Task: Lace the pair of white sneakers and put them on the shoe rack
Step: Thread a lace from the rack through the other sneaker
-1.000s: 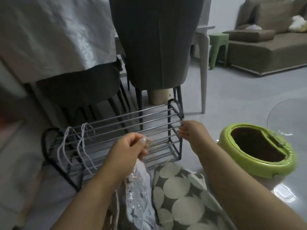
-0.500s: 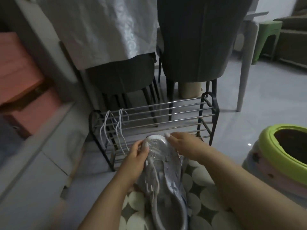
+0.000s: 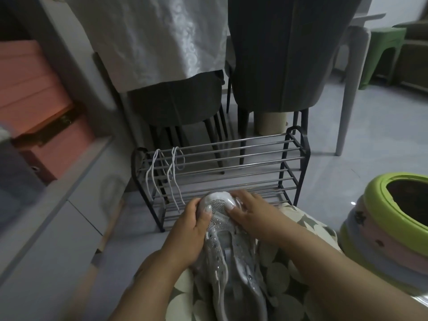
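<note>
Both the left hand point(image 3: 188, 230) and right hand point(image 3: 251, 215) clasp the mesh-toed, glittery white sneaker point(image 3: 222, 242) just before the wire shoe rack point(image 3: 231, 158), where cord laces point(image 3: 162, 179) hang, on grey floor point(image 3: 370, 140).

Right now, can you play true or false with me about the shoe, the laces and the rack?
1. Both hands hold the white sneaker at its toe. True: the left hand and the right hand grip it from either side.
2. The white laces are threaded through the sneaker. False: they hang over the left end of the shoe rack.
3. A sneaker already sits on the rack. False: only the laces hang on it.
4. A green stool stands far off to the right. True.
5. The sneaker's toe points toward the rack. True.
</note>
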Demonstrator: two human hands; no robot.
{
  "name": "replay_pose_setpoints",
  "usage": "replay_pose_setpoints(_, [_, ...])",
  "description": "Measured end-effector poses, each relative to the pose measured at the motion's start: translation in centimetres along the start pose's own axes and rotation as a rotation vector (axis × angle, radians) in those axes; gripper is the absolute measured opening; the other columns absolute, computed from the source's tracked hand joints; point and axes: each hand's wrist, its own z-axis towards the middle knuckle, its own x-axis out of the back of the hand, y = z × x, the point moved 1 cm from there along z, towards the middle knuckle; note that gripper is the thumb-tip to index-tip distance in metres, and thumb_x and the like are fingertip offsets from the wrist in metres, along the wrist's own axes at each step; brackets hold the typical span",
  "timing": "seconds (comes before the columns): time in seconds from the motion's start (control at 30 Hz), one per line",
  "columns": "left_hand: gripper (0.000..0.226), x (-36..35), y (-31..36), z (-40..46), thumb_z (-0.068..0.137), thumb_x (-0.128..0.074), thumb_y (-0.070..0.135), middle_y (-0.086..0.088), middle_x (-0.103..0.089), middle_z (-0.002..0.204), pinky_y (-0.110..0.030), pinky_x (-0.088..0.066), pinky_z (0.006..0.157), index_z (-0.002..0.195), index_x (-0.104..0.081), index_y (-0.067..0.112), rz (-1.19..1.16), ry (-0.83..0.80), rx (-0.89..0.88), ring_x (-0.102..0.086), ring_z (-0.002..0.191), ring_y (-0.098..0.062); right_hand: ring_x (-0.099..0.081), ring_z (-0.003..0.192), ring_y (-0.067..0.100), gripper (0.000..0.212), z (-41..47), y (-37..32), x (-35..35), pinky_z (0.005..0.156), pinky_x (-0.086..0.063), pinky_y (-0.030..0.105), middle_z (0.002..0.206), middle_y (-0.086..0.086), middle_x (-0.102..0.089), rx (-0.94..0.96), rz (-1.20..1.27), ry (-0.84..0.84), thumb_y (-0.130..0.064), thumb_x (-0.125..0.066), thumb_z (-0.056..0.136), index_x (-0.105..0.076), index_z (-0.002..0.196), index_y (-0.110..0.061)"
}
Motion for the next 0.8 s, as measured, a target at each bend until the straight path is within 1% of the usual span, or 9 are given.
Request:
replay_pose_setpoints(0.07, [0.032,-0.1,-0.1,-0.2,0.095,-0.038,0.052,0.015,-0.055,0.12,-0.032,-0.046,0.095,0.125,-0.04,0.042,-0.004,-0.009,0.008,-0.054,0.109,-0.004,-0.046,0.124,0.025,0.055,-0.4,0.2,-0.1,0.101,-0.041,0.039,0.141,0.004,-0.04,0.0,0.008,0.016,-0.059,-0.037,0.092,-0.032,0.141,-0.034])
replay_pose_setpoints(0.1, [0.033,-0.1,0.0,-0.3,0.095,-0.038,0.052,0.017,-0.054,0.118,-0.029,-0.045,0.092,0.127,-0.04,0.041,-0.009,-0.007,0.008,-0.054,0.108,-0.002,-0.047,0.123,0.024,0.055,-0.4,0.2,-0.1,0.1,-0.041,0.038,0.141,0.003,-0.041,0.001,0.011,0.03,-0.058,-0.038,0.092,-0.033,0.141,-0.034])
replay_pose_setpoints(0.17, [0.027,-0.1,0.0,-0.4,0.096,-0.038,0.052,0.023,-0.052,0.11,-0.022,-0.041,0.083,0.122,-0.039,0.044,-0.022,0.0,0.024,-0.052,0.103,0.003,-0.048,0.121,0.023,0.053,-0.4,0.1,0.1,0.099,-0.041,0.036,0.138,0.002,-0.045,0.01,-0.003,0.045,-0.058,-0.037,0.093,-0.037,0.139,-0.032])
replay_pose_setpoints(0.23, [0.025,0.0,-0.1,-0.3,0.094,-0.037,0.056,0.025,-0.051,0.106,-0.023,-0.04,0.082,0.117,-0.039,0.046,-0.033,0.01,0.057,-0.052,0.1,0.003,-0.051,0.117,0.021,0.049,0.0,-0.1,0.4,0.096,-0.043,0.035,0.132,0.003,-0.052,0.022,-0.006,0.031,-0.056,-0.035,0.094,-0.043,0.134,-0.029])
replay_pose_setpoints(0.37, [0.045,0.3,-0.3,0.4,0.082,-0.032,0.068,0.02,-0.057,0.107,-0.028,-0.043,0.087,0.115,-0.046,0.041,-0.05,0.033,0.086,-0.054,0.1,0.001,-0.052,0.115,0.021,0.046,0.5,-0.5,1.3,0.091,-0.041,0.032,0.128,0.003,-0.057,-0.009,0.031,-0.003,-0.051,-0.031,0.098,-0.049,0.131,-0.024])
replay_pose_setpoints(0.47, [0.044,0.4,-0.2,0.8,0.082,-0.033,0.068,0.024,-0.054,0.103,-0.023,-0.04,0.08,0.114,-0.047,0.04,-0.046,0.02,0.093,-0.049,0.095,0.009,-0.052,0.118,0.023,0.048,1.1,-0.7,1.2,0.092,-0.04,0.032,0.128,0.003,-0.058,-0.016,0.018,-0.027,-0.051,-0.028,0.098,-0.05,0.131,-0.024])
replay_pose_setpoints(0.57, [0.049,0.2,-0.1,1.5,0.083,-0.031,0.067,0.024,-0.051,0.098,-0.026,-0.038,0.08,0.116,-0.047,0.034,0.014,0.021,0.082,-0.051,0.094,0.001,-0.051,0.121,0.023,0.052,1.9,-0.7,0.8,0.096,-0.037,0.031,0.132,0.004,-0.057,-0.007,0.026,-0.063,-0.053,-0.025,0.098,-0.052,0.132,-0.024])
replay_pose_setpoints(0.67, [0.056,0.5,-0.4,2.1,0.082,-0.03,0.07,0.018,-0.054,0.102,-0.027,-0.04,0.079,0.118,-0.049,0.031,0.041,0.001,0.095,-0.053,0.097,-0.005,-0.049,0.125,0.023,0.06,3.0,-0.6,0.9,0.101,-0.034,0.031,0.136,0.004,-0.054,-0.045,0.054,-0.079,-0.058,-0.02,0.096,-0.052,0.134,-0.024])
replay_pose_setpoints(0.8, [0.065,1.4,-1.5,3.0,0.074,-0.028,0.078,0.014,-0.058,0.103,-0.035,-0.048,0.09,0.115,-0.052,0.033,0.0,-0.081,0.169,-0.055,0.098,-0.009,-0.053,0.12,0.025,0.076,5.0,-0.7,0.9,0.102,-0.039,0.037,0.131,0.01,-0.058,-0.066,0.065,-0.104,-0.064,-0.014,0.091,-0.057,0.128,-0.015])
